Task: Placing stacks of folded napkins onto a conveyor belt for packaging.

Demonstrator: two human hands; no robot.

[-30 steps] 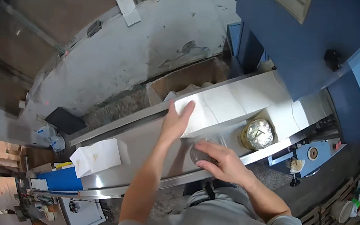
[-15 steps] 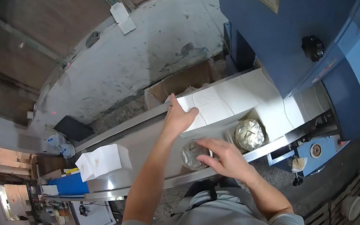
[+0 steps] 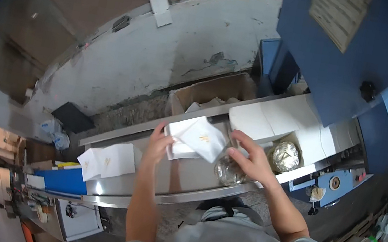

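Observation:
My left hand [image 3: 157,144] is closed on the left edge of a white folded paper piece [image 3: 183,151], raised over the metal table. A second white paper sheet with a small gold print [image 3: 205,138] lies slanted over it, slightly blurred. My right hand [image 3: 253,161] is just right of the sheet, thumb and fingers apart, holding nothing. Under its fingertips sits a round bundle in shiny crinkled clear film [image 3: 230,171]. Another round silvery bundle [image 3: 286,156] rests in an open carton to the right.
Overlapping white sheets [image 3: 277,117] lie in a row by the blue machine [image 3: 338,68] at right. More white printed sheets [image 3: 112,158] lie on the table's left end. A metal rail [image 3: 175,198] edges the table. Behind it stands an open cardboard box [image 3: 215,91].
My left hand has taken white paper from the row's end and drawn it left. My right hand has lifted off the film-wrapped bundle and opened. The view has shifted somewhat.

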